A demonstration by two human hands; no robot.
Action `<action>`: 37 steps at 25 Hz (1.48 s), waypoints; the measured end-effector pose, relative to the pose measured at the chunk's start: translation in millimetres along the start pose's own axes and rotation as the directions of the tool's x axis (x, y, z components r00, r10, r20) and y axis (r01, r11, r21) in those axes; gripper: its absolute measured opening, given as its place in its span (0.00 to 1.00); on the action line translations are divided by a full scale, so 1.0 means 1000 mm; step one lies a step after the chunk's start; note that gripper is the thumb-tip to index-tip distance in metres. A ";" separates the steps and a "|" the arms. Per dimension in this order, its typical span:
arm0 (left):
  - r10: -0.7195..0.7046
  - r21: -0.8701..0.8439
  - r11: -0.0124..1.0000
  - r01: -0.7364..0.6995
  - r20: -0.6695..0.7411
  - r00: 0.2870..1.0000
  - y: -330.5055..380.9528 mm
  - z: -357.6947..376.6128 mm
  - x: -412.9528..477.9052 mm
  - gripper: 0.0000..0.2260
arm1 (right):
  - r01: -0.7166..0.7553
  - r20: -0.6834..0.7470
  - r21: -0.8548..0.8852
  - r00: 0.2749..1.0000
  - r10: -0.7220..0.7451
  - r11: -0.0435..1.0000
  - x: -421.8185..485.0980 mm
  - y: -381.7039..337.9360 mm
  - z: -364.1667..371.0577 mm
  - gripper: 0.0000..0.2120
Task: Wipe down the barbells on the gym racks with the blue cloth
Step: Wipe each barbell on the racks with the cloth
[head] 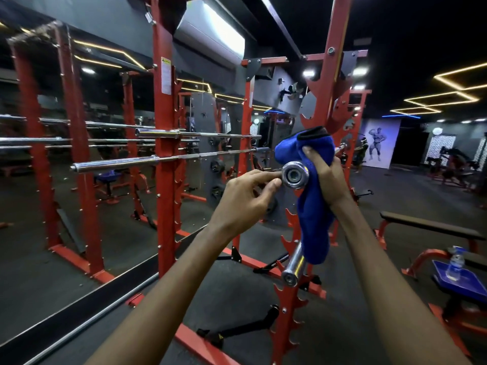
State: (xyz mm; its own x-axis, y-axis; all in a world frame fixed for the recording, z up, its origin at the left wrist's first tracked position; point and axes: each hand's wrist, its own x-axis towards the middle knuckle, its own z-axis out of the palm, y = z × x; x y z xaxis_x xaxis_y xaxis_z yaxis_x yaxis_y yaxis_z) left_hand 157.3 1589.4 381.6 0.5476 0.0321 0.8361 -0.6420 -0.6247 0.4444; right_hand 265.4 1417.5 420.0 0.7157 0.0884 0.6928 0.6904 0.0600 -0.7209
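Observation:
A chrome barbell end (294, 175) points straight at me at chest height on the red rack (288, 306). My right hand (325, 177) grips the blue cloth (315, 219), wrapped over the sleeve just behind that end, with a long tail hanging down. My left hand (246, 200) pinches the left rim of the barbell end with thumb and fingertips. A second barbell end (292, 267) sticks out lower on the same rack, partly behind the hanging cloth. More barbells (158, 159) lie across the far rack at the left.
A mirror wall at the left reflects the racks. A red upright (163, 159) stands left of centre. Black flat benches (429, 227) and a blue seat with a water bottle (454, 264) are at the right. A loose bar (87, 322) lies on the dark floor.

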 end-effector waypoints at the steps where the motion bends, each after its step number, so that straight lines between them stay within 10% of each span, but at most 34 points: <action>1: 0.021 -0.016 1.000 -0.021 -0.019 1.000 -0.001 0.001 0.002 0.10 | 0.011 0.035 -0.040 0.999 -0.009 0.999 0.004 0.003 -0.004 0.14; 9: -0.001 -0.440 0.898 -0.003 -0.007 1.000 -0.027 0.015 0.018 0.09 | 0.062 0.101 -0.086 0.993 -0.053 0.994 0.026 0.011 -0.009 0.24; 14: -0.012 -0.707 0.707 0.028 0.028 1.000 -0.063 0.037 0.055 0.13 | 0.080 0.067 -0.069 0.995 -0.076 0.994 0.016 0.002 -0.006 0.10; 25: 0.186 -0.835 0.531 0.143 0.279 0.942 -0.129 0.131 0.139 0.11 | -0.076 -0.273 -0.176 0.962 0.026 0.981 -0.014 -0.030 0.008 0.09; 30: 0.378 -0.837 0.540 0.091 0.338 0.862 -0.115 0.145 0.141 0.12 | -0.125 -0.517 -0.136 0.855 0.037 0.983 -0.038 -0.038 0.013 0.30; 37: 0.463 -0.845 0.534 -0.029 0.263 0.846 -0.124 0.152 0.144 0.16 | -0.250 -0.558 -0.429 0.829 -0.037 0.868 -0.059 -0.064 0.053 0.17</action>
State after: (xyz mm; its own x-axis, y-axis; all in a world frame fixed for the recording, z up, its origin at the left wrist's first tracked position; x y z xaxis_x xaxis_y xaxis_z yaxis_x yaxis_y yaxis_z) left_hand 397.1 1552.5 398.0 0.3071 -0.4679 0.8287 -0.8121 0.3251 0.4845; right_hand 173.6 1460.8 424.2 0.6264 -0.4840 0.6111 0.4657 -0.3963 -0.7912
